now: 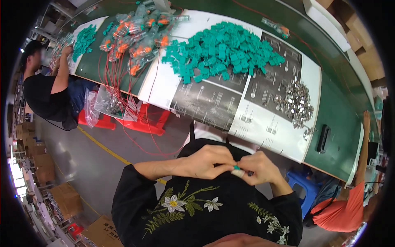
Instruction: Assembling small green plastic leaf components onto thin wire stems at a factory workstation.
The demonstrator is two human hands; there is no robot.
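My left hand [210, 161] and my right hand [261, 167] meet in front of my chest, fingers pinched together. Between the fingertips a bit of a small green plastic piece [236, 167] shows; the fingers cover most of it. A white wrap [238, 173] is around a finger of my right hand. Next to that, a small dark object [250, 173] pokes out of the same hand, its kind unclear. Beyond my hands a big heap of green plastic pieces [224, 51] lies on printed sheets on the table. To its right is a pile of small shiny metal parts [297, 102].
Clear plastic bottle-like items with orange parts [138, 31] and trailing red wires [117, 82] lie at the far left. A black oblong tool [324, 139] rests on the green tabletop [339, 119]. People sit at left and right; a blue stool [303, 187] stands near the right.
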